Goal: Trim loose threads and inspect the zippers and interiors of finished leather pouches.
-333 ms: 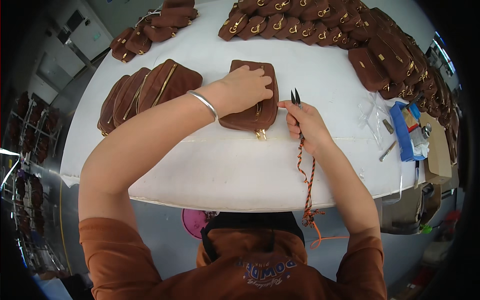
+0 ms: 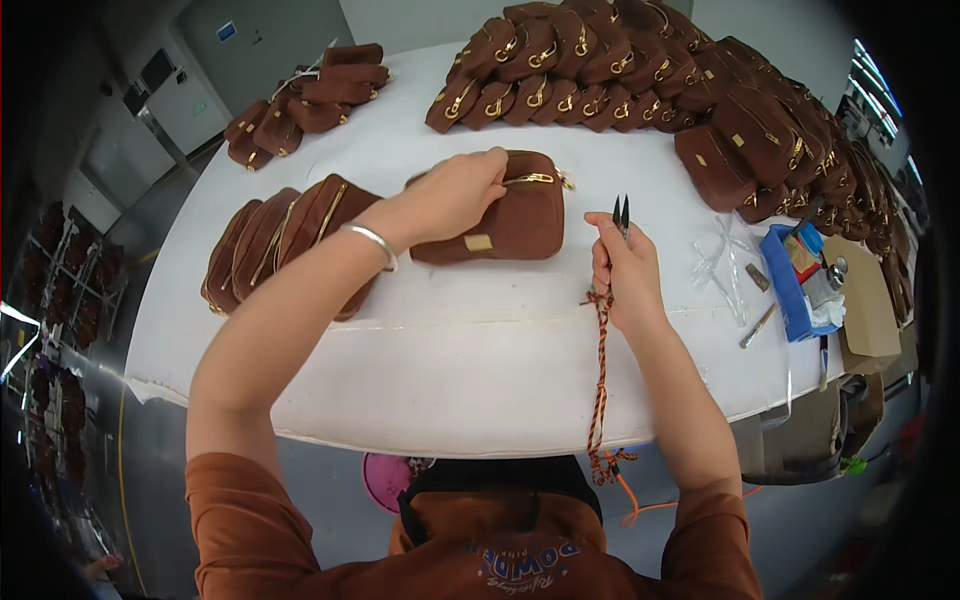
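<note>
A small brown zip bag (image 2: 530, 220) lies lengthwise on the white table before me, its gold zip along the far side and a gold-coloured tag near the front edge. Across its left part rests my left hand (image 2: 458, 198), fingers curled on the bag by the zip; fingertips are partly hidden. To the right of the bag and apart from it, my right hand (image 2: 628, 265) is closed round a pair of thread snips (image 2: 621, 212), dark blades pointing up. A twisted orange and black cord (image 2: 601, 370) hangs from them past the table edge.
Several brown bags (image 2: 255, 240) stand leaning at the left. Further brown bags (image 2: 310, 105) lie at the back left. A large pile of bags (image 2: 580, 70) fills the back and right. A blue tray (image 2: 787, 285) of tools, a brush (image 2: 758, 327) and clear plastic (image 2: 728, 268) lie at the right.
The bag has turned from upright to lengthwise, and its zip now lies across the far side. My left hand has shifted to its left part. My right hand, with the snips, has moved slightly right.
</note>
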Tool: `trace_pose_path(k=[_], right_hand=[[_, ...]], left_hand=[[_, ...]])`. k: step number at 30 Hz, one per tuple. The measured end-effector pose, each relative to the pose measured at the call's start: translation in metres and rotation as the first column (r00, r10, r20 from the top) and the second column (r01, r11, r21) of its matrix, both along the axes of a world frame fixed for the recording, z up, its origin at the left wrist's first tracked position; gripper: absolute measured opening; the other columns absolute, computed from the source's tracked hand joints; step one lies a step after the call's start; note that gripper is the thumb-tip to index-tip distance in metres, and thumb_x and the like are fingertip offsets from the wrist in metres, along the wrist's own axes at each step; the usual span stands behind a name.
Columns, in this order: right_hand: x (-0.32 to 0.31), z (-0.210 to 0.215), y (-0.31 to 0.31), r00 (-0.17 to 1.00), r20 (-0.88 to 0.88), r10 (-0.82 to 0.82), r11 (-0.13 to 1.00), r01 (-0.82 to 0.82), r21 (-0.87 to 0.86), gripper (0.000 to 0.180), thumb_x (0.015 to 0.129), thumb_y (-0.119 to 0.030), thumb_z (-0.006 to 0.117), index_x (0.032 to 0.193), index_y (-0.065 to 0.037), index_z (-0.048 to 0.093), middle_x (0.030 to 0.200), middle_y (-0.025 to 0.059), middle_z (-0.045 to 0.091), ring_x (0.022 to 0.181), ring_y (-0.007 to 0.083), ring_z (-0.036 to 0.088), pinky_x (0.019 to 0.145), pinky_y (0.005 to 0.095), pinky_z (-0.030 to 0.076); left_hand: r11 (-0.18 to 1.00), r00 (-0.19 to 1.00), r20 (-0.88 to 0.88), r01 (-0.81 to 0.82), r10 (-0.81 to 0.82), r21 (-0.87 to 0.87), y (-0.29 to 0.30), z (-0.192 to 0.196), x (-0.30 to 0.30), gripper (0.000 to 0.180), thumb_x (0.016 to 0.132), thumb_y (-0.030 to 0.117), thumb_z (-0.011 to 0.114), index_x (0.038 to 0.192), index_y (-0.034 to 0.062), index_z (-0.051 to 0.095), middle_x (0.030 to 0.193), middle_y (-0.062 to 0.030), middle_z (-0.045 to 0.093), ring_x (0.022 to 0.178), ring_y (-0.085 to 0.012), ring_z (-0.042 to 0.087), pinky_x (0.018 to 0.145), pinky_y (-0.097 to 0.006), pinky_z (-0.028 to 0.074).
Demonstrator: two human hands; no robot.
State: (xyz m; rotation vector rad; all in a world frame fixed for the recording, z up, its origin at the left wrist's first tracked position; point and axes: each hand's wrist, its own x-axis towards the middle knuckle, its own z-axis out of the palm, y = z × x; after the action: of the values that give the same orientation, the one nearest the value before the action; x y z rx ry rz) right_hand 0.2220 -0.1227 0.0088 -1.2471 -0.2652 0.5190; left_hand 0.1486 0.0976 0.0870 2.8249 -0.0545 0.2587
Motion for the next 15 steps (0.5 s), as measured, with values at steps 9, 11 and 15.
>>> trace_pose_path(k=[9,11,15], right_hand=[[-0.004,-0.005,0.002,0.892,0.447,-0.072,0.997,0.072,0.017,0.029,0.1,-0.025,0.056,0.111,0.002,0.062,0.064,-0.0053,0.048,0.058,0.0021,0.04,0.051,0.0203,0.033],[-0.003,-0.006,0.005,0.852,0.516,-0.093,0.984,0.159,-0.085,0.032,0.098,-0.026,0.057,0.109,0.004,0.063,0.064,-0.0045,0.048,0.057,0.004,0.04,0.052,0.0223,0.034],[0.005,-0.011,0.002,0.866,0.497,0.046,0.937,0.134,-0.322,0.037,0.095,-0.029,0.061,0.103,0.007,0.067,0.065,-0.002,0.053,0.057,0.0063,0.041,0.052,0.0261,0.036]], left_hand=[[0.495,0.993,-0.095,-0.118,0.072,-0.861,-0.021,-0.061,-0.029,0.011,0.099,0.013,0.057,0.094,0.0064,0.05,0.09,0.0023,0.057,0.082,-0.004,0.051,0.074,-0.02,0.044],[0.4,0.995,-0.052,-0.08,0.08,-0.913,-0.032,-0.057,-0.041,0.011,0.099,0.012,0.057,0.093,0.0056,0.05,0.089,0.0013,0.057,0.081,-0.0045,0.051,0.074,-0.021,0.045],[0.16,0.996,0.024,0.01,0.087,-0.987,-0.043,-0.049,-0.052,0.014,0.097,0.008,0.058,0.108,0.0035,0.05,0.099,-0.0051,0.062,0.091,-0.0086,0.059,0.081,-0.025,0.05]])
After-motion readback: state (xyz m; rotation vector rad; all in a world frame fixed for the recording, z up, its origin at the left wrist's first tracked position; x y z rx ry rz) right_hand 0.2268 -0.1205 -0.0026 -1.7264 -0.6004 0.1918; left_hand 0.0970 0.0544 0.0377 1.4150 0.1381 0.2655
